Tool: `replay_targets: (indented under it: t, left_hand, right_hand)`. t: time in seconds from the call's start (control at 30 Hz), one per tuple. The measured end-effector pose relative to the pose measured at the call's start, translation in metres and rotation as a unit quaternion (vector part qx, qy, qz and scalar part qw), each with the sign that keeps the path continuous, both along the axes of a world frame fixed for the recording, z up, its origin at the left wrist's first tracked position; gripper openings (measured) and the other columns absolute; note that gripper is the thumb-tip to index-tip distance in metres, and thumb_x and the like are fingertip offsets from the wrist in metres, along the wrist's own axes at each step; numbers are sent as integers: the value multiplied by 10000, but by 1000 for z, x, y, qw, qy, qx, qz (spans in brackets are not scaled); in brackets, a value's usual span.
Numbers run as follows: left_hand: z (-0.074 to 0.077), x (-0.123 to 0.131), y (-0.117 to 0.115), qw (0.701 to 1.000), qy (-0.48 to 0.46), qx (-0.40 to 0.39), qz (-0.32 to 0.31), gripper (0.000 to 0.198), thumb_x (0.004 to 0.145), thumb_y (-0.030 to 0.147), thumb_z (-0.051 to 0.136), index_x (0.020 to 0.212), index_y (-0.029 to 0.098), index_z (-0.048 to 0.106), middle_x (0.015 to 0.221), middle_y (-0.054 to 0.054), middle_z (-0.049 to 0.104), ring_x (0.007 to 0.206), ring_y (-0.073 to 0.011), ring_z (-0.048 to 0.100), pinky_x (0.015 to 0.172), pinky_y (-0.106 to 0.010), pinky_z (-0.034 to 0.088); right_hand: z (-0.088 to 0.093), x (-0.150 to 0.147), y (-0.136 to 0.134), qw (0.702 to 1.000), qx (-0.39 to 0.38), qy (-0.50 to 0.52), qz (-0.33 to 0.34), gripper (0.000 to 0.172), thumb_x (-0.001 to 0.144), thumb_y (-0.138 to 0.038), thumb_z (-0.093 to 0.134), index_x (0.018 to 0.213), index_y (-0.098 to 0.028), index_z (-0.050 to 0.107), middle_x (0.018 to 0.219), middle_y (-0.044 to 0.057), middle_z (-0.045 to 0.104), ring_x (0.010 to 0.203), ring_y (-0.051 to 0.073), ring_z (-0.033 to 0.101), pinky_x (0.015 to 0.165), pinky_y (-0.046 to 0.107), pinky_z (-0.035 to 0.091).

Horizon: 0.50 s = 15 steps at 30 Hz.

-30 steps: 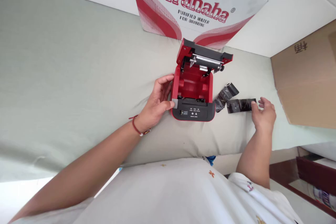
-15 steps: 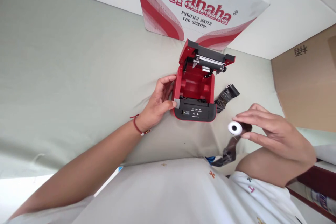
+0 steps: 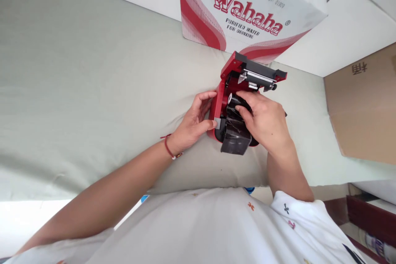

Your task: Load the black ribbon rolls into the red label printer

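Note:
A small red and black label printer [image 3: 219,103] stands on the cloth-covered surface with its lid [image 3: 258,68] raised. My left hand [image 3: 193,126] grips the printer's left side, the thumb on a grey tab at the front corner and the fingers along the side wall. In the printer's bay, my right hand [image 3: 266,117] pinches a roll of black ribbon [image 3: 234,102] with a white core. A loose length of the ribbon [image 3: 236,138] hangs over the front panel and hides most of it. My right hand covers the bay's right part.
Behind the printer stands a white and red water carton [image 3: 244,16], close to the raised lid. A brown cardboard box [image 3: 361,107] is at the right. Pale green cloth [image 3: 108,82] covers the surface, whose front edge lies near my body.
My right hand has carried the ribbon roll from right of the printer into its open bay. The loose ribbon now drapes over the front panel. My left hand keeps its grip.

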<state>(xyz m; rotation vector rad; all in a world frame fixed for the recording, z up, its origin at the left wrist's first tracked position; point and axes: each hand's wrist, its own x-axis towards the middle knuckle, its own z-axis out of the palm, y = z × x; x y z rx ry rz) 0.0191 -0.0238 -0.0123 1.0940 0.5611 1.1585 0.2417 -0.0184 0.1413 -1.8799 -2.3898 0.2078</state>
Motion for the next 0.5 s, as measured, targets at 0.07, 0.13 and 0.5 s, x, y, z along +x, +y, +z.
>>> replay_targets:
  t: [0.07,0.13,0.5]
  left_hand:
    - [1,0,0,1000,2,-5,-1,805,944,593,1025,1612,385,627,1843,-73,605,1732,-367,601,1502,-589,492]
    - [2,0,0,1000,4,-9,-1,819,937,609,1030,1612,379,628,1843,-78,604,1723,-371,604,1518,-596,466]
    - [6,-1,-1,1000,7,-13,0,823,943,626,1024,1607,365,612,1859,-95,587,1728,-384,604,1479,-593,520]
  right_hand:
    - [-2,-5,7,1000,-6,-23,-6,494,1162,-252,664,1622,-269,841,1545,135,882,1327,437,871,1110,625,735]
    - [-4,-8,12,999,-9,-36,-15,505,1158,-252,660,1629,-278,842,1509,142,894,1268,449,883,1088,650,734]
    - [10,26,-23,948,54,263,172,182,1177,-234,791,1299,-272,921,1321,57,951,1136,225,896,1067,409,728]
